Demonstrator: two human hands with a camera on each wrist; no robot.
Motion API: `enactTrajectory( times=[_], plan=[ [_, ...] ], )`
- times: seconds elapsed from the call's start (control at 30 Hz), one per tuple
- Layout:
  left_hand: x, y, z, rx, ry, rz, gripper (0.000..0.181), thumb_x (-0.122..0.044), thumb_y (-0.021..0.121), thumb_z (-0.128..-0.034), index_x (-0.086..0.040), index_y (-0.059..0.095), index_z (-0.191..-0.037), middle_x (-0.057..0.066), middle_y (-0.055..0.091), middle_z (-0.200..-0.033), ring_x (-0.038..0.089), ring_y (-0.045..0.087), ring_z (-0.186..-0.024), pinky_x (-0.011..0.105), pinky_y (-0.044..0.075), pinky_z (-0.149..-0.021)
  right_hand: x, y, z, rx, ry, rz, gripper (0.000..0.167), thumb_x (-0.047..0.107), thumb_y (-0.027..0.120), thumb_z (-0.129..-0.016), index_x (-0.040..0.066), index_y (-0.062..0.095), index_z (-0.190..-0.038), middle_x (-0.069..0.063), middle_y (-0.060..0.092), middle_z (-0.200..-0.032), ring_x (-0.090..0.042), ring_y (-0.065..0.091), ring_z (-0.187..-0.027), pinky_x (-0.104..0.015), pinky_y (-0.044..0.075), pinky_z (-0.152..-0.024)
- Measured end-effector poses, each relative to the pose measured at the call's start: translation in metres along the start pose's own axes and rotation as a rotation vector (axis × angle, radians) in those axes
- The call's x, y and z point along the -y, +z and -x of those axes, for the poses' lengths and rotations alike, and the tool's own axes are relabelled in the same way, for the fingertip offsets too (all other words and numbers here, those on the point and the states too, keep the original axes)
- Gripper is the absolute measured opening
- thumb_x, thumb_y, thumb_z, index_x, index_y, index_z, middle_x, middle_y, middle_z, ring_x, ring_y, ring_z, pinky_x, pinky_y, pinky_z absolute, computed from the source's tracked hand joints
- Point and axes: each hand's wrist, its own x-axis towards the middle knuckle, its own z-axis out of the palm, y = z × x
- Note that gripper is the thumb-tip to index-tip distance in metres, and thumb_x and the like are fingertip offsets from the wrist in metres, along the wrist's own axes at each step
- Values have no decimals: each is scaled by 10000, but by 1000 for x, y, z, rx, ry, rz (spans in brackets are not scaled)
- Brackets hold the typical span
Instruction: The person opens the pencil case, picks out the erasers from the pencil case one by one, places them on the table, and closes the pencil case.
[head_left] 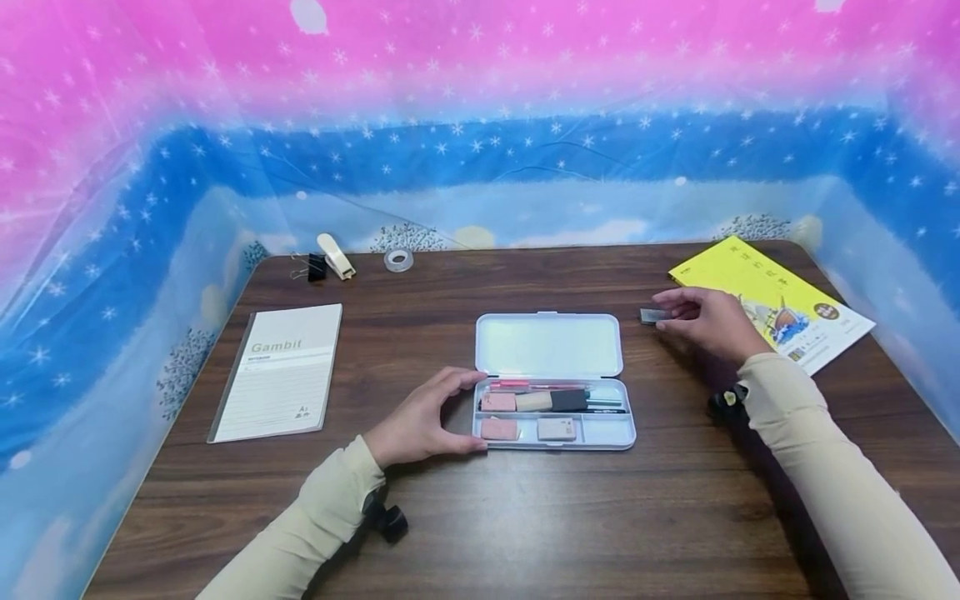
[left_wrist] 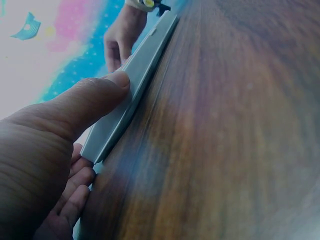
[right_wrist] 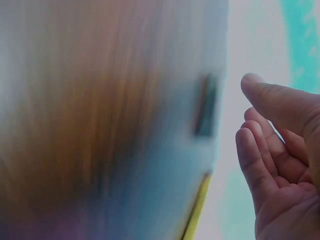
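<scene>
A white pencil case lies with its lid raised at the back; pink and white erasers, a pink pen and other pens sit inside. My left hand grips its left end, thumb on the front wall and fingers at the back corner. In the left wrist view, the thumb of my left hand presses the case's side. Right of the case, my right hand is at a small grey block. The right wrist view shows that block blurred, apart from the relaxed fingers of my right hand.
A white notebook lies at the left. A black binder clip, a cream stapler-like item and a tape roll are at the back left. The yellow book lies under or behind my right hand at the back right.
</scene>
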Motion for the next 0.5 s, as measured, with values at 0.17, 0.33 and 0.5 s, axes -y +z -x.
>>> enactTrajectory(
  times=[0.17,0.33,0.5],
  plan=[
    [-1,-1,0,7,2,-3,866,-365,923,-823,-139,502,-1545,62,546,-1460,216,527,-1317,508,437,-1135,44,27,35,-6,-163,-47,305,111,830,-931,122,777,-1232,-30,771,-1080,-182,696,-933,-217,562,-798],
    [-1,-1,1,1,-2,-2,863,-354,923,-822,-143,501,-1545,57,552,-1443,216,531,-1302,514,438,-1132,81,57,59,94,-315,-69,320,80,853,-899,134,794,-1209,19,773,-1118,-108,688,-900,-319,607,-822],
    [-2,0,2,1,0,-5,865,-365,919,-827,-147,495,-1550,46,549,-1445,207,528,-1304,510,436,-1136,92,76,67,125,-389,35,362,81,895,-850,140,805,-1196,21,770,-1098,-97,647,-861,-325,602,-771]
  ],
)
